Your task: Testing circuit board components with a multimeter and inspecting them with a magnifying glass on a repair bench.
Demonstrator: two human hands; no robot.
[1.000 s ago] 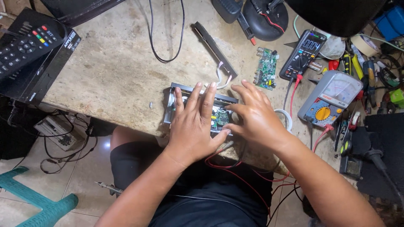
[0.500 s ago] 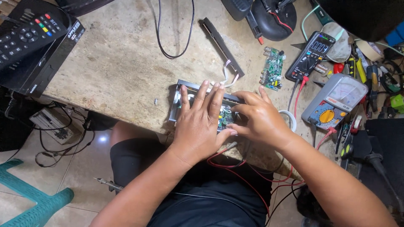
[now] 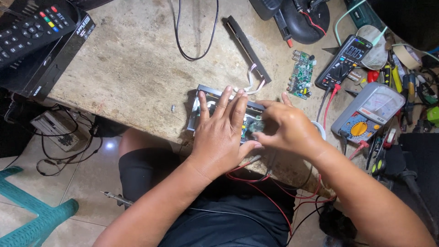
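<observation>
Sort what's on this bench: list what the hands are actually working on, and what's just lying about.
In hand:
left hand pressed flat on the open metal chassis
right hand pinching at the circuit board inside

Lying about:
loose green board
black multimeter
grey analogue meter
long black strip
remote control
small screw

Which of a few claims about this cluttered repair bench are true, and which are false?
1. The left hand lies flat on an opened metal device case. True.
2. The right hand holds a soldering iron. False: it pinches a small part over the case.
3. A small loose green circuit board lies on the table. True.
4. The remote control lies on the floor. False: it rests on a black box.
</observation>
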